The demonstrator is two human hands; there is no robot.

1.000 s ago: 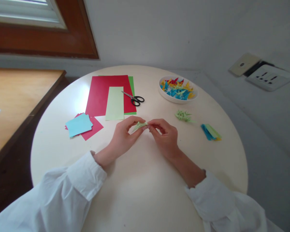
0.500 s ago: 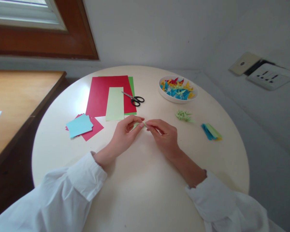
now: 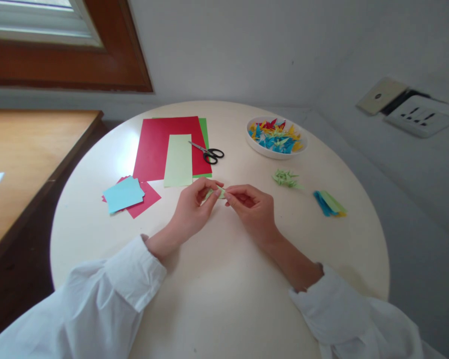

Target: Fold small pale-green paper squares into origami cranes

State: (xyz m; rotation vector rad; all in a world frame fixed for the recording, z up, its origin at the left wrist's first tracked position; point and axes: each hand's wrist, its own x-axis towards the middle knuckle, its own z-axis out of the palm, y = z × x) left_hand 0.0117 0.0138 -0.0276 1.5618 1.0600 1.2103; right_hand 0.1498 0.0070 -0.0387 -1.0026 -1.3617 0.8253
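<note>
Between my two hands is a small piece of pale green folded paper (image 3: 221, 192), mostly covered by fingers. My left hand (image 3: 197, 205) pinches it from the left with thumb and forefinger. From the right, the thumb and forefinger of my right hand (image 3: 253, 208) close on its other end. The exact shape of the fold is hidden. Just beyond my left hand lies a long pale green paper strip (image 3: 178, 162). Scissors (image 3: 211, 155) with black handles rest beside it, blades over a red sheet (image 3: 153, 144). A clump of small green folded papers (image 3: 285, 178) sits beyond my right hand.
A white oval dish (image 3: 275, 153) holding several colourful folded paper cranes stands at the back right. Folded blue, green and yellow papers (image 3: 329, 203) lie at the right. Light blue squares (image 3: 123, 195) lie over red ones (image 3: 146, 200) at the left on the round white table (image 3: 217, 299).
A little more of the green paper shows between my fingertips now. Both hands keep their pinch in nearly the same place. The view has shifted very slightly.
</note>
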